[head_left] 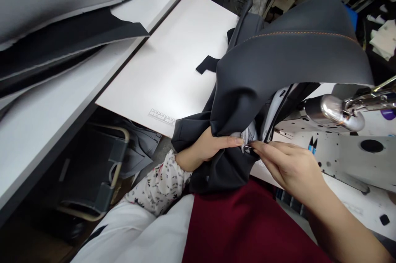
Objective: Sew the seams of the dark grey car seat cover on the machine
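Observation:
A large dark grey leather-like cover [266,61] with an orange stitched seam drapes over the table and down towards my lap. My left hand [206,147] grips its folded edge, the thumb pressed along grey-white backing fabric [248,133] and the other fingers hidden under the folds. Close to that thumb, my right hand [287,162] is closed in a pinch. A thin shiny metal piece [248,146] sticks out from its fingertips and touches the backing; its kind is too small to make out.
A sewing machine [334,112] stands right of the cover, with small blue-handled snips [312,146] beside it. Cut dark panels [71,44] lie on the white table at left. A printed ruler [161,116] marks the white board. A chair [93,168] stands below left.

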A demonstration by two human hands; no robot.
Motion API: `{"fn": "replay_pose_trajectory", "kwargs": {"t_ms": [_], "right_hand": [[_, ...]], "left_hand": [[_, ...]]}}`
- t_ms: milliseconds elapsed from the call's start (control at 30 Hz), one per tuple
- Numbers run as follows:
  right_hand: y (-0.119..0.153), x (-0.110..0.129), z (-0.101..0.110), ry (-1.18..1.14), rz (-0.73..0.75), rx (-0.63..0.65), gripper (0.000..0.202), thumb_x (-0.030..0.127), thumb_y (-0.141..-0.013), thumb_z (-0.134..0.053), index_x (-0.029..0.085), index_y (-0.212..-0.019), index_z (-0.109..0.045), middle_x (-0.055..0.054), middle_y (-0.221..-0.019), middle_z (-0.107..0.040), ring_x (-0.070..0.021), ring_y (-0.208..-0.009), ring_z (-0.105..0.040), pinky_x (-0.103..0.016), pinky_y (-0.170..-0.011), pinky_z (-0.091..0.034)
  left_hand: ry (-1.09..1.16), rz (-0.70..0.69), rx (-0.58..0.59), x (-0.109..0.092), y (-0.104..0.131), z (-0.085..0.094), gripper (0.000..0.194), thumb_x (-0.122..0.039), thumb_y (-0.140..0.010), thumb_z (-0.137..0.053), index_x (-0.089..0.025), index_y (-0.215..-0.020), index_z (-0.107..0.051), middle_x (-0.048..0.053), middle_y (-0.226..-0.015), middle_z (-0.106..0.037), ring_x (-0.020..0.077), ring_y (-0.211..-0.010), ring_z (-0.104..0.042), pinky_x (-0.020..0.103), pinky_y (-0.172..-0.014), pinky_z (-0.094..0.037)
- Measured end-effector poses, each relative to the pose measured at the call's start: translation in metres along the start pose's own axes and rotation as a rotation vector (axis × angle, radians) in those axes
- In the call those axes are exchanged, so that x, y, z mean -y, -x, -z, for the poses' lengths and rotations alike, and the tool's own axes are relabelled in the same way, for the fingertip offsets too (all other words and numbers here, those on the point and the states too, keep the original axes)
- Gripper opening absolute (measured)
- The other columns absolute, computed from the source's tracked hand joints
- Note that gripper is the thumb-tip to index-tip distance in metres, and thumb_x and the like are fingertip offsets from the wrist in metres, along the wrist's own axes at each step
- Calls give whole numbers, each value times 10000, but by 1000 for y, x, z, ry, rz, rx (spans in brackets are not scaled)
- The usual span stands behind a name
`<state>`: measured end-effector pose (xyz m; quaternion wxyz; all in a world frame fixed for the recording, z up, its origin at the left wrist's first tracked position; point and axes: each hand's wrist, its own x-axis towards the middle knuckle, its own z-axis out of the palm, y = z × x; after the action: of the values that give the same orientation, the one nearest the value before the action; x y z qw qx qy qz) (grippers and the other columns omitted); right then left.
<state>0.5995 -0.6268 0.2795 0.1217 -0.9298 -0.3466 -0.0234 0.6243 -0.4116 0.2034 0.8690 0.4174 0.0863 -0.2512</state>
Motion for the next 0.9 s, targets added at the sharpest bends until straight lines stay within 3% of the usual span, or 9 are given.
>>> {"fn": "replay_pose_trajectory", "kwargs": {"t_ms": [133, 267, 400, 500, 567, 667, 767, 900], "right_hand": [[-3, -4, 0, -78, -10, 17, 122, 169, -1033, -550, 186, -1099, -651, 17, -768, -668, -108, -629, -610, -254, -643, -450], [-7, -14, -5, -442, -68, 91, 106, 176, -1028, -557, 201, -1019, -660, -3, -849, -715, -102, -710, -652, -219, -674, -476], [-17, -17, -8, -810, -71, 62, 288, 233, -1038, -533, 194, -757, -585, 25, -634, -565, -97, -553, -518, -236, -557, -420], [-25, -9, -4, -980, -105, 25, 373, 273, -1057, -488, 198, -693, -514, 33, -591, -479, -100, -520, -448, -244, -505, -381], [-26, -2, 2, -885, -150, 21, 303, 248, -1057, -495, 203, -764, -559, 26, -647, -553, -102, -566, -512, -234, -541, -415], [-21, 7, 11, -538, -176, 38, 167, 223, -1058, -507, 217, -916, -595, 29, -733, -630, -92, -615, -573, -216, -600, -438], [-9, 9, 15, -214, -184, 38, 157, 249, -1061, -514, 219, -918, -568, 48, -683, -577, -89, -578, -531, -226, -596, -403], [0, 9, 10, -77, -163, 33, 216, 278, -1060, -525, 217, -854, -543, 49, -648, -527, -100, -553, -485, -247, -593, -373]], "left_hand": [[11, 1, -8, 1, 0, 0, 537, -278, -598, -970, -170, -1091, -785, 52, -1096, -789, 282, -1102, -716, 404, -1041, -550], [23, 17, 24, 1, 0, 0, 519, -290, -572, -978, -160, -1039, -791, 54, -1063, -790, 278, -1055, -723, 417, -1027, -556], [21, 36, 31, 0, -2, 0, 498, -282, -578, -976, -166, -1026, -793, 45, -1043, -791, 265, -1034, -724, 397, -999, -565], [18, 36, 7, -1, -2, -1, 485, -276, -595, -968, -164, -1034, -794, 41, -1008, -789, 256, -1015, -726, 375, -974, -573], [23, 26, 9, -2, -2, -2, 477, -275, -595, -966, -161, -1025, -793, 40, -983, -786, 253, -1001, -726, 366, -958, -576], [26, 35, 15, -3, 0, -3, 435, -263, -600, -961, -158, -988, -792, 33, -932, -779, 239, -960, -726, 356, -937, -579], [41, 66, 0, -5, 2, -3, 404, -250, -602, -959, -159, -959, -794, 19, -877, -767, 219, -896, -723, 347, -907, -584], [54, 63, 13, -5, 2, -4, 388, -239, -603, -962, -165, -946, -797, 1, -838, -754, 196, -864, -715, 330, -904, -581]]}}
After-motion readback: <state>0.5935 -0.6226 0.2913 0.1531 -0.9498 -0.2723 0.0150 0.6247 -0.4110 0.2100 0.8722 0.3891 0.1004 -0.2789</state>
